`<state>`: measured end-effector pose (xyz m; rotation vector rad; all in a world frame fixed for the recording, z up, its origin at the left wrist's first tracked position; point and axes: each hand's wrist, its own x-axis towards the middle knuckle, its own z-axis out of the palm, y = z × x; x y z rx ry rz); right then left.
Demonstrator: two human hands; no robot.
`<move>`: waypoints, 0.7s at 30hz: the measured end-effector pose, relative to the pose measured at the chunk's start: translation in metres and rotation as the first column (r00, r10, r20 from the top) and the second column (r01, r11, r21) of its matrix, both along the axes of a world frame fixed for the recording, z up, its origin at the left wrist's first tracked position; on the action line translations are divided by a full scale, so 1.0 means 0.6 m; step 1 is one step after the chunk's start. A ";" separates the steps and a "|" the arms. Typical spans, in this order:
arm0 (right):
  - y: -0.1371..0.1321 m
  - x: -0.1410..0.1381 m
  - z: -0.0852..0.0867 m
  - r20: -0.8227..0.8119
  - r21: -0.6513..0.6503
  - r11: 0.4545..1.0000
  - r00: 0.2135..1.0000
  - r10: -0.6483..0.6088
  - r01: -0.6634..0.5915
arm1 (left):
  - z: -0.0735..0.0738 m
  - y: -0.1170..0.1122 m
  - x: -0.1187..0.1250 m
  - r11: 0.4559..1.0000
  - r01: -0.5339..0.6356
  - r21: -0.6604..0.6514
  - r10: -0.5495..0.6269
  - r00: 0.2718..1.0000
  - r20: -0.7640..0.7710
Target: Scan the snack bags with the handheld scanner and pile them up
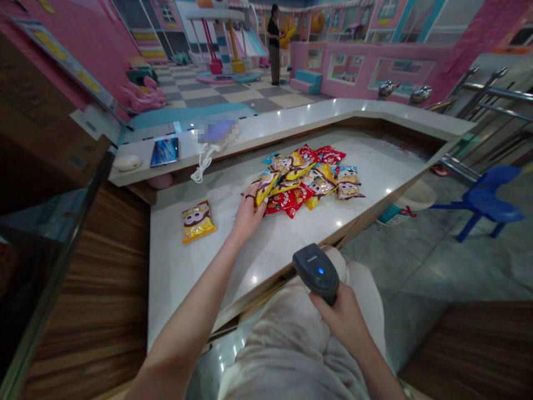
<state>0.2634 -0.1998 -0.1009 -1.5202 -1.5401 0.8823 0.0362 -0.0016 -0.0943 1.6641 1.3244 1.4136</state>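
Observation:
My left hand (pixel 249 213) reaches across the white counter (pixel 179 261) and closes its fingers on a yellow snack packet (pixel 265 188) at the near edge of a pile of snack packets (pixel 310 178), yellow and red. My right hand (pixel 339 314) is wrapped round the grip of a dark barcode scanner (pixel 316 271) with a blue light, held low over my lap, near the counter's front edge. One yellow snack packet (pixel 197 220) lies alone to the left of my left hand.
On a raised ledge (pixel 291 119) at the back lie a phone (pixel 164 151), a white oval object (pixel 127 162) and a corded device (pixel 216 136). A blue chair (pixel 487 201) stands on the right. A person (pixel 273 43) stands far off in the play area.

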 end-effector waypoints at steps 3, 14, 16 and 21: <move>0.002 0.001 0.003 -0.013 0.001 1.000 1.000 -0.002 0.002 | 0.006 -0.045 0.011 0.987 0.079 -0.139 -0.021 0.927 0.376; 0.014 0.001 0.006 -0.021 0.027 1.000 1.000 0.009 -0.009 | -0.058 -0.133 0.012 0.769 0.502 -0.397 0.116 0.501 0.858; 0.018 -0.002 0.008 -0.014 0.022 1.000 1.000 0.013 -0.013 | -0.061 -0.130 0.010 0.774 0.504 -0.384 0.134 0.462 0.877; 0.026 -0.008 0.011 -0.020 0.013 1.000 1.000 0.021 -0.021 | -0.062 -0.126 0.009 0.767 0.495 -0.408 0.188 0.435 0.881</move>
